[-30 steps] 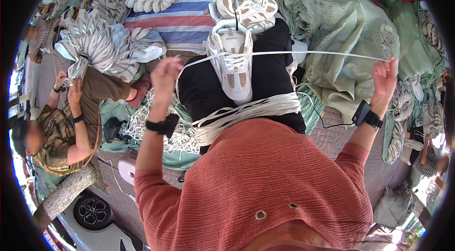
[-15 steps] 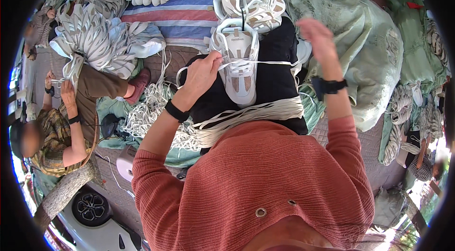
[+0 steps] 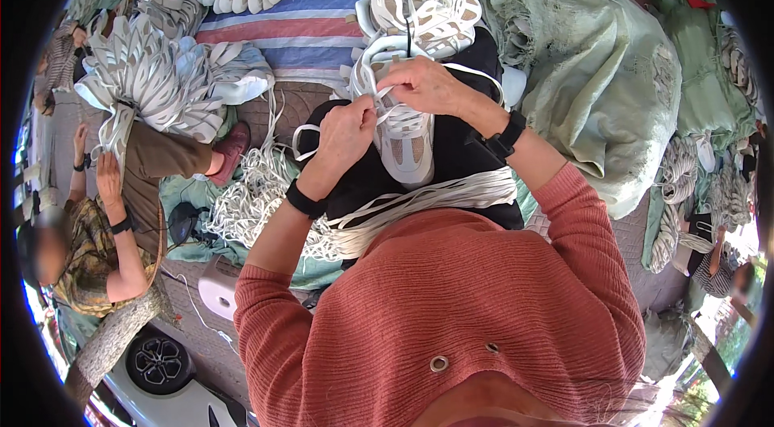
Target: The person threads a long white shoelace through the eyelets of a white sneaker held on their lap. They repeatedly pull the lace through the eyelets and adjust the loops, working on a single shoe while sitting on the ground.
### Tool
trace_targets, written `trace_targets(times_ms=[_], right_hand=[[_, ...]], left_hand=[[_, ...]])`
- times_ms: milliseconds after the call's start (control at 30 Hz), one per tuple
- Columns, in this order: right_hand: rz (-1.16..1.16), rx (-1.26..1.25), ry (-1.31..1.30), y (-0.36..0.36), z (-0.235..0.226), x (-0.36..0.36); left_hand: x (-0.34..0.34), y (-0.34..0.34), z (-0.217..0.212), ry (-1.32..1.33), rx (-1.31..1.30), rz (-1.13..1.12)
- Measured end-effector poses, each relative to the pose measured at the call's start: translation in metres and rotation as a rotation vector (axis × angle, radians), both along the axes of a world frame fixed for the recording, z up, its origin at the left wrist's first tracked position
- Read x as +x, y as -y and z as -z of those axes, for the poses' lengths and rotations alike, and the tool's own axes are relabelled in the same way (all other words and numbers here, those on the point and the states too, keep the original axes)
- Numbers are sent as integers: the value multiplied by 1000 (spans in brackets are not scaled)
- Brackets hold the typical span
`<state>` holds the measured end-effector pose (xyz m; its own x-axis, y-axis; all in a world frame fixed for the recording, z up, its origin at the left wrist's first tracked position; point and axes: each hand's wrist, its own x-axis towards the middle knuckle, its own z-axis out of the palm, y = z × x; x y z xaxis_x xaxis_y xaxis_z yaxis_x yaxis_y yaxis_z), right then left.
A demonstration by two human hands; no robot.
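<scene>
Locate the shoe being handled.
In the head view, the shoe is just above centre, beyond the white lace hank, with the left hand and right hand at its laces.

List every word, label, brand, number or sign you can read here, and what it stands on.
No readable text anywhere.
White-and-tan shoe: the right hand covers much of its tongue; nothing legible shows.
Pale green sack: no legible print.
Car wheel: any mark at its hub is too small to read.
</scene>
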<state>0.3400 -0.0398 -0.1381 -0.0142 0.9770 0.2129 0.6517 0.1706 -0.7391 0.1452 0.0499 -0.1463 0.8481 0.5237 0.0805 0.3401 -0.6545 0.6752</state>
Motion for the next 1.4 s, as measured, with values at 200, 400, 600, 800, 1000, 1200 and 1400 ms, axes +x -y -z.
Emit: trace_targets(times_ms=[200, 400, 600, 800, 1000, 1200, 1400], right_hand=[[-9, -21, 35, -5, 47, -15], [36, -109, 395, -23, 49, -18], [-148, -327, 40, -29, 36, 5], [-102, 59, 120, -36, 64, -8], [-177, -525, -523, -4, -20, 23], [-93, -282, -1551, 44, -48, 96], [150, 229, -1688, 91, -95, 207]], left_hand=[[3, -6, 24, -152, -652, -139], [8, -30, 28, -88, -605, -28], [4, -24, 34, 8, -332, -43], [6, -10, 16, -37, -204, -140], [-8, 5, -13, 57, 405, 241], [-3, -1, -11, 118, 384, 195], [25, 14, -41, 171, 497, 350]])
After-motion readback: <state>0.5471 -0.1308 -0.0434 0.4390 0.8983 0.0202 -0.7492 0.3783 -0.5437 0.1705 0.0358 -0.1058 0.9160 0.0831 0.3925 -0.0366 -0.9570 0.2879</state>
